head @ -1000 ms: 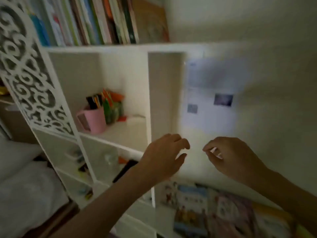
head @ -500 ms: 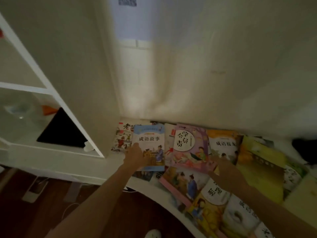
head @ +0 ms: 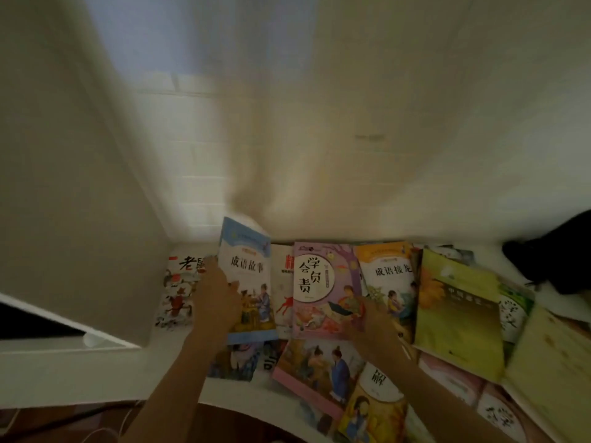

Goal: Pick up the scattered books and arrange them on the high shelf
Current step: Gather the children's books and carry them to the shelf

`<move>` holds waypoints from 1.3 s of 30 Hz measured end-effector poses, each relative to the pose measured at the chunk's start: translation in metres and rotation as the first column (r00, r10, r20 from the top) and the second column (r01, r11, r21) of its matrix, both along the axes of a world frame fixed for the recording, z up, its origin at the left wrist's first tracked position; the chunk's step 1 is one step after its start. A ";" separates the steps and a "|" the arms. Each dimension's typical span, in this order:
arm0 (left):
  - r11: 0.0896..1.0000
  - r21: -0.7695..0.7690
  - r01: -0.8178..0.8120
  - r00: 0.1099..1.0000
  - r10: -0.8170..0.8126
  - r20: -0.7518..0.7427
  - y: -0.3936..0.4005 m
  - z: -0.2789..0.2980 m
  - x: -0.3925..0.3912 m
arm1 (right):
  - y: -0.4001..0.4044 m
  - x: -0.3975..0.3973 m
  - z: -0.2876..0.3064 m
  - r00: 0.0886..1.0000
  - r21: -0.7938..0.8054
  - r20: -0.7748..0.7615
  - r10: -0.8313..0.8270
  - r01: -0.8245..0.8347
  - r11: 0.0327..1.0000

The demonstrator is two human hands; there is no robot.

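blue book [head: 248,279] lifts at its far edge off the white desk [head: 64,375], gripped in our left hand [head: 214,298]. our right hand [head: 372,324] grips the purple book [head: 323,289] beside it, among scattered books.

Glossy paper books [head: 323,292], matt wall [head: 383,123]

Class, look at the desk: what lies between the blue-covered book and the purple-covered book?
In the head view, a white book with red print shows in the gap between the blue-covered book and the purple-covered book, partly hidden under both.
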State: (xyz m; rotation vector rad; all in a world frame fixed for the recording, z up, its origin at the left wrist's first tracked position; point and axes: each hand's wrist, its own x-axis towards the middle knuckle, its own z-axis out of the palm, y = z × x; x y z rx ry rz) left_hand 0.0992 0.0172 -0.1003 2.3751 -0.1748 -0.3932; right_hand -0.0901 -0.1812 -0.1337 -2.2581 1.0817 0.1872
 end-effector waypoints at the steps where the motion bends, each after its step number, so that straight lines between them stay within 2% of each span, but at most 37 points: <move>1: 0.999 -0.036 0.022 0.998 -0.020 0.059 -0.008 0.013 -0.004 | -0.001 0.001 0.000 0.998 0.077 0.033 -0.061 0.059 0.995; 3: 0.985 -0.142 0.094 0.991 -0.078 0.112 -0.027 0.041 -0.015 | -0.004 0.002 0.005 0.981 0.210 0.089 -0.171 0.149 0.966; 4: 0.970 -0.211 0.120 0.992 -0.106 0.075 -0.040 0.048 -0.018 | -0.005 0.001 0.012 0.964 0.269 0.116 -0.238 0.200 0.942; 7: 0.929 -0.353 0.112 0.968 -0.182 -0.171 -0.077 0.034 -0.029 | -0.015 -0.008 0.016 0.913 0.358 0.146 -0.380 0.310 0.881; 9: 0.949 -0.284 0.138 0.954 -0.204 -0.218 -0.089 0.005 -0.040 | -0.020 -0.016 0.008 0.852 0.432 0.147 -0.503 0.402 0.807; 10: 0.968 -0.188 0.167 0.957 -0.205 -0.206 -0.092 -0.010 -0.047 | -0.020 -0.019 0.003 0.837 0.457 0.143 -0.529 0.418 0.785; 12: 0.984 0.031 0.174 0.970 -0.166 -0.178 -0.093 -0.035 -0.059 | -0.014 -0.024 0.008 0.864 0.447 0.147 -0.482 0.377 0.811; 13: 0.986 0.080 0.148 0.975 -0.132 -0.177 -0.092 -0.044 -0.062 | -0.009 -0.024 0.015 0.882 0.429 0.149 -0.448 0.350 0.833; 16: 0.995 -0.005 0.104 0.975 -0.103 -0.198 -0.097 -0.048 -0.065 | 0.000 -0.020 0.017 0.904 0.419 0.151 -0.400 0.308 0.854; 18: 0.997 -0.045 0.066 0.955 -0.077 -0.285 -0.103 -0.042 -0.060 | 0.004 -0.017 0.016 0.916 0.377 0.173 -0.363 0.279 0.883; 20: 0.997 -0.081 0.002 0.922 -0.033 -0.385 -0.108 -0.028 -0.058 | 0.001 -0.016 0.016 0.902 0.433 0.174 -0.396 0.291 0.853; 21: 0.997 -0.078 0.022 0.922 -0.051 -0.384 -0.110 -0.018 -0.059 | 0.000 -0.016 0.017 0.882 0.484 0.174 -0.437 0.310 0.818; 25: 0.970 0.000 0.243 0.953 -0.239 -0.186 -0.130 0.044 -0.091 | -0.003 -0.028 0.017 0.778 0.699 0.216 -0.590 0.298 0.650; 27: 0.936 -0.036 0.349 0.934 -0.351 -0.064 -0.148 0.075 -0.116 | -0.011 -0.047 0.026 0.703 0.798 0.218 -0.677 0.271 0.538; 28: 0.912 -0.086 0.400 0.915 -0.403 -0.018 -0.158 0.086 -0.127 | -0.021 -0.060 0.032 0.667 0.802 0.258 -0.699 0.256 0.540; 29: 0.885 -0.166 0.435 0.897 -0.442 -0.005 -0.170 0.090 -0.136 | -0.033 -0.074 0.041 0.628 0.785 0.311 -0.713 0.254 0.565; 31: 0.834 -0.346 0.430 0.866 -0.489 -0.102 -0.197 0.090 -0.156 | -0.062 -0.107 0.055 0.565 0.705 0.400 -0.722 0.314 0.636; 32: 0.815 -0.411 0.408 0.851 -0.502 -0.152 -0.211 0.085 -0.165 | -0.077 -0.124 0.061 0.563 0.640 0.430 -0.705 0.361 0.678; 33: 0.817 -0.425 0.390 0.842 -0.504 -0.195 -0.227 0.073 -0.172 | -0.091 -0.140 0.066 0.588 0.559 0.447 -0.674 0.404 0.724; 35: 0.849 -0.360 0.386 0.836 -0.487 -0.253 -0.255 0.044 -0.181 | -0.115 -0.162 0.066 0.701 0.337 0.421 -0.575 0.468 0.817; 37: 0.869 -0.261 0.421 0.805 -0.491 -0.333 -0.277 0.008 -0.184 | -0.134 -0.173 0.053 0.820 0.100 0.321 -0.473 0.468 0.878; 39: 0.874 -0.158 0.459 0.785 -0.482 -0.389 -0.292 -0.026 -0.183 | -0.145 -0.175 0.033 0.899 -0.033 0.186 -0.396 0.408 0.912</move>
